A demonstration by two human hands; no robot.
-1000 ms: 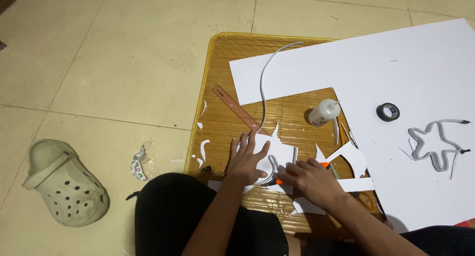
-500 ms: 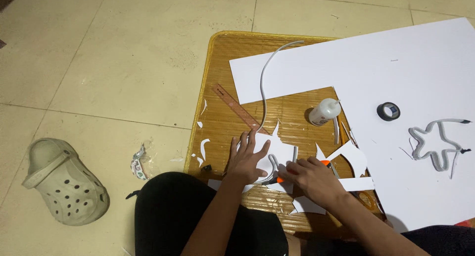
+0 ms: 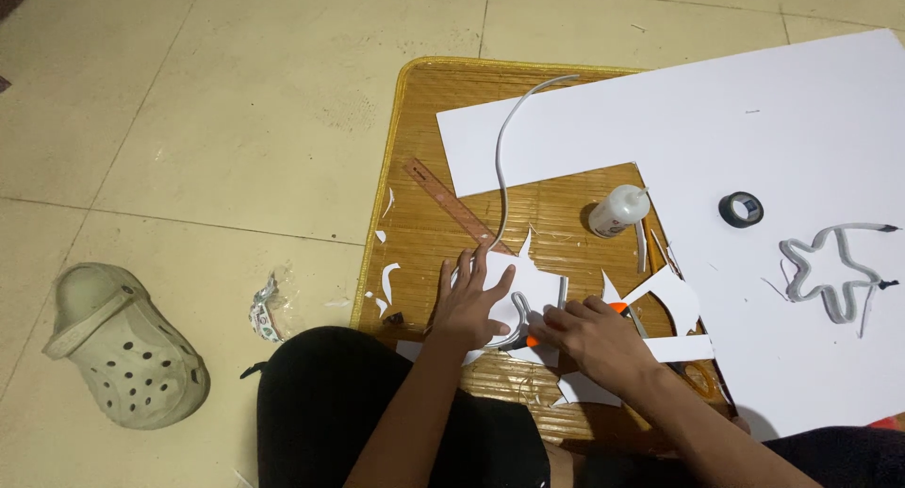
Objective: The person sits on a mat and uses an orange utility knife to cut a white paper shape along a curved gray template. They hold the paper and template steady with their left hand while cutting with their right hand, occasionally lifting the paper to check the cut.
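My left hand [image 3: 476,299] lies flat with spread fingers on a white star-shaped paper cutout [image 3: 526,279] on a woven bamboo mat [image 3: 424,130]. A grey strip [image 3: 518,330] curves along the cutout's near edge under my fingertips. My right hand [image 3: 589,335] is closed around an orange-handled tool [image 3: 616,308] and rests against that edge; its tip is hidden. A long grey strip [image 3: 504,158] arcs away from the cutout across the mat.
A large white sheet [image 3: 754,120] covers the mat's right side, bearing a roll of black tape [image 3: 741,208] and a grey star-shaped strip outline [image 3: 834,269]. A white glue bottle [image 3: 617,211] and brown ruler [image 3: 443,198] lie nearby. White scraps [image 3: 388,282] are scattered. A beige clog [image 3: 118,347] sits on the tiles.
Both hands stay on the cutout; the fingers have shifted only slightly.
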